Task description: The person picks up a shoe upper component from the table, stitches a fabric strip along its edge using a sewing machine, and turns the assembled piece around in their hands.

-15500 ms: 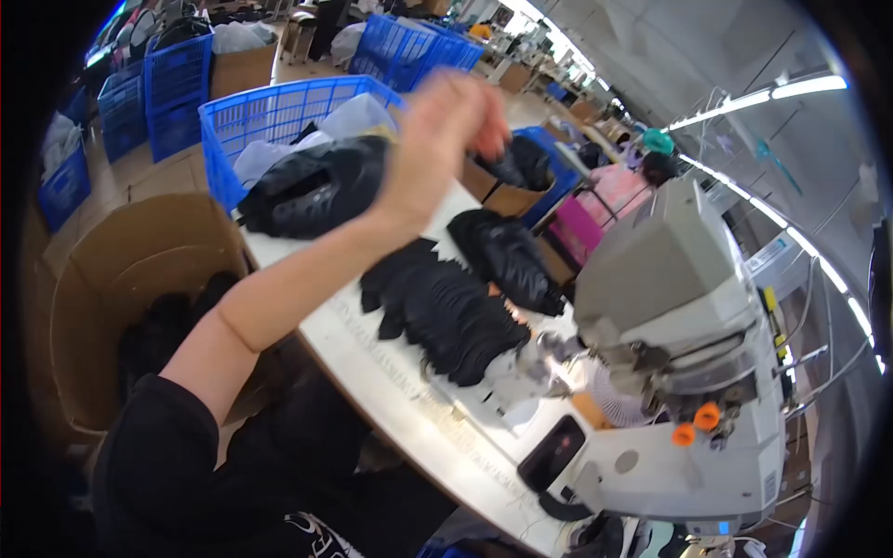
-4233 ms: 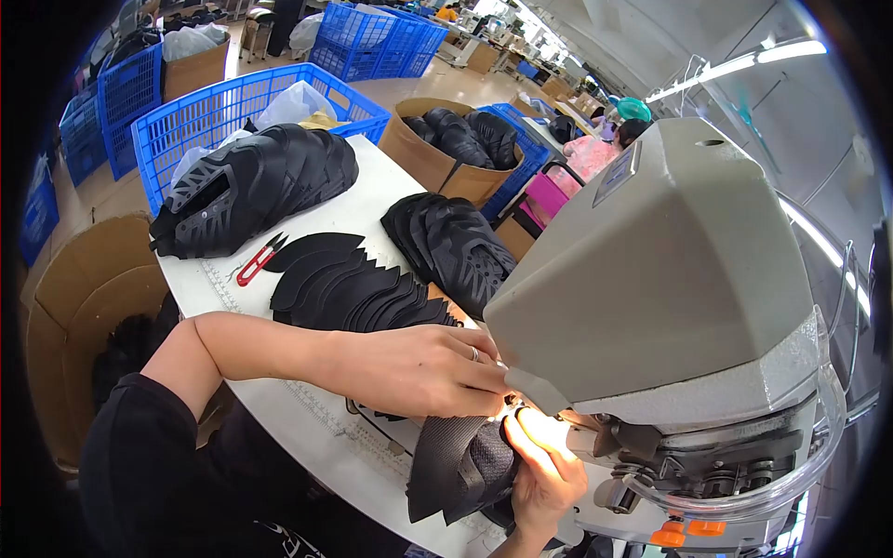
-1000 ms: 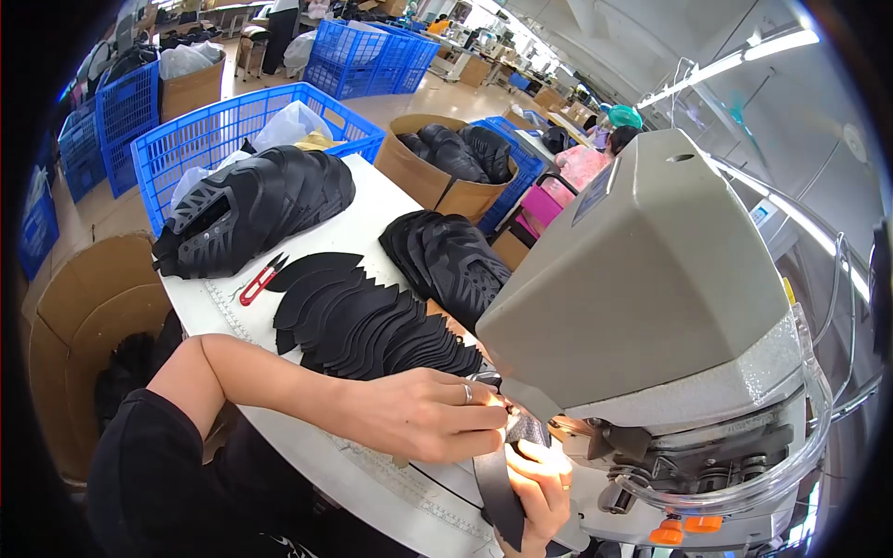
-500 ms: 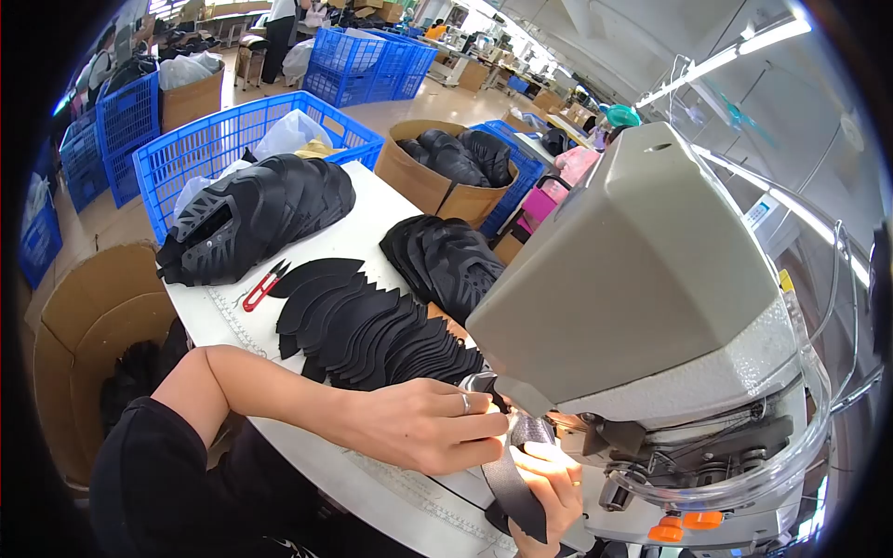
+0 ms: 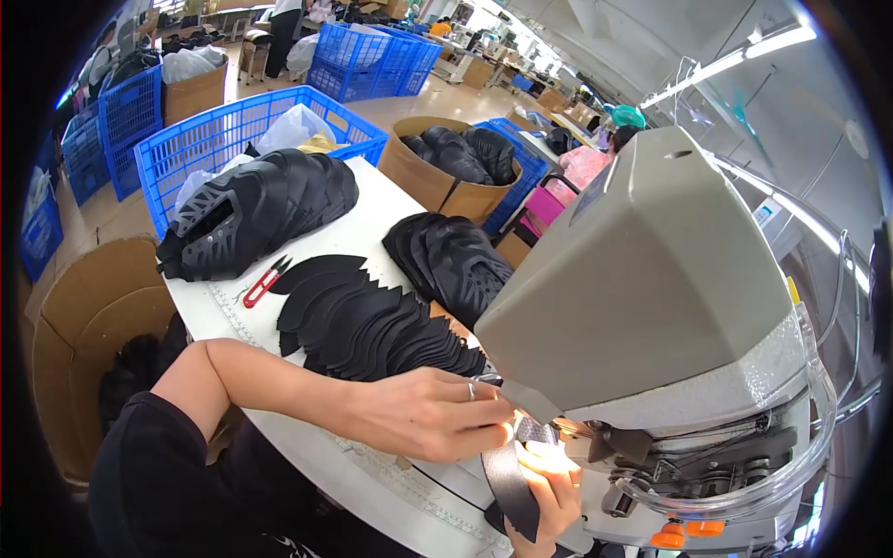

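Fluorescent tubes light the workshop beyond our white table [image 5: 377, 195], where a grey sewing machine [image 5: 642, 288] hangs over its near right end. Under its head we hold a black shoe piece [image 5: 510, 488], its free end curving down toward us. Our left hand [image 5: 423, 414] pinches the upper end, fingertips drawn together beside the lit working area, probably to place the edge closely. Our right hand [image 5: 553, 493] has its fingers closed on the piece's other side, seemingly steadying it; we cannot make out the thumb's exact hold. Curved black pieces [image 5: 363, 321] lie fanned beside our left forearm, overlapping so that each edge seems easy to catch. Red-handled snips [image 5: 271, 279] rest just beyond, apparently within reach, between them and the nested black shoe uppers [image 5: 288, 205], stacked that way perhaps to save room.
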Tool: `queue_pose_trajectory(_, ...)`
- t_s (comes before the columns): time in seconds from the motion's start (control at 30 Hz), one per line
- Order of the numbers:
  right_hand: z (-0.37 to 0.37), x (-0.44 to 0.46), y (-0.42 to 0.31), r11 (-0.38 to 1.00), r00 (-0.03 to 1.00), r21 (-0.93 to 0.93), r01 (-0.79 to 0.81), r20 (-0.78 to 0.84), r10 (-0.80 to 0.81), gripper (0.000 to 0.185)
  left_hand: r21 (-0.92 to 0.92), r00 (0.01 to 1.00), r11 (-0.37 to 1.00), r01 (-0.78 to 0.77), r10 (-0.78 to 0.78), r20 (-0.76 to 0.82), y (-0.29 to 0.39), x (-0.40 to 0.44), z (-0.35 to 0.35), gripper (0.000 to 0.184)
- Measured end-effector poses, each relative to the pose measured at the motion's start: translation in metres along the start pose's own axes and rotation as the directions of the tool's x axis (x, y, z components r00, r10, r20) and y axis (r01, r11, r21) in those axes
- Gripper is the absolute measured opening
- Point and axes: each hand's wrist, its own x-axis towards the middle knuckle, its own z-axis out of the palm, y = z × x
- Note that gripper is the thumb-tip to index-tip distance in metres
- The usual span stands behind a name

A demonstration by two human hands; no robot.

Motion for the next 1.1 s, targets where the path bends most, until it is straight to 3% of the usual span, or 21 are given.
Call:
queue_pose_trajectory(0.07,-0.001,-0.010,0.001,0.996,0.999,-0.084,-0.011,0.049,0.015,0.035,-0.031,0.998,1.000,0.002,-0.004,-0.065,-0.006,0.001,0.003,0.022)
queue_pose_trajectory(0.1,0.000,-0.014,-0.001,0.992,0.997,-0.123,-0.015,0.072,0.024,0.037,-0.162,0.991,0.980,0.119,-0.126,-0.033,-0.007,0.003,0.001,0.022)
queue_pose_trajectory(0.13,0.001,0.026,-0.021,0.993,0.993,0.070,-0.090,-0.064,0.095,0.024,-0.284,0.970,0.929,0.236,-0.241,0.016,-0.007,0.005,-0.004,0.023)
queue_pose_trajectory(0.17,-0.001,0.025,-0.023,0.993,0.993,0.032,-0.115,-0.035,0.116,0.029,-0.395,0.936,0.851,0.346,-0.343,0.080,-0.006,0.007,-0.007,0.023)
queue_pose_trajectory(0.23,-0.003,0.034,-0.028,0.995,0.994,0.056,-0.086,-0.064,0.089,0.028,-0.268,0.975,0.938,0.218,-0.220,0.024,-0.005,0.009,-0.010,0.023)
queue_pose_trajectory(0.3,-0.001,-0.010,-0.001,0.998,0.999,-0.043,-0.040,0.019,0.041,0.031,-0.022,1.000,1.000,-0.015,0.015,-0.011,-0.004,0.006,-0.011,0.023)
queue_pose_trajectory(0.33,0.000,-0.026,0.011,0.996,0.998,-0.091,-0.014,0.059,0.020,0.037,0.008,0.999,0.999,-0.048,0.048,0.000,0.000,0.004,-0.009,0.021)
queue_pose_trajectory(0.43,0.003,-0.028,0.019,0.994,0.998,0.094,-0.060,-0.018,0.062,0.038,0.000,0.997,1.000,-0.026,0.025,0.066,0.003,0.005,-0.013,0.020)
queue_pose_trajectory(0.57,0.001,-0.028,0.022,0.998,0.999,0.063,-0.031,0.010,0.030,0.041,0.006,0.999,0.999,-0.043,0.043,0.002,0.004,0.003,-0.006,0.021)
queue_pose_trajectory(0.67,0.009,-0.033,0.015,0.990,0.998,-0.133,0.053,-0.020,-0.056,0.042,0.030,0.999,0.999,-0.031,0.030,0.041,0.003,0.004,-0.008,0.021)
queue_pose_trajectory(0.87,0.010,-0.027,0.004,0.994,0.996,-0.067,-0.091,-0.011,0.090,0.048,0.039,0.997,0.998,-0.041,0.038,0.072,-0.003,0.006,-0.011,0.019)
queue_pose_trajectory(0.97,0.009,-0.013,-0.005,0.998,0.997,0.020,-0.066,-0.036,0.067,0.051,0.049,0.998,0.997,-0.058,0.057,0.037,-0.005,0.005,-0.009,0.019)
queue_pose_trajectory(1.0,0.009,-0.011,-0.009,0.999,0.996,-0.039,-0.029,-0.080,0.025,0.049,0.038,0.998,0.998,-0.048,0.046,0.053,-0.005,0.005,-0.009,0.019)
queue_pose_trajectory(1.1,0.011,-0.008,-0.010,0.991,0.986,0.004,-0.132,-0.098,0.132,0.048,0.029,0.997,0.999,-0.029,0.027,0.068,-0.003,0.003,-0.009,0.019)
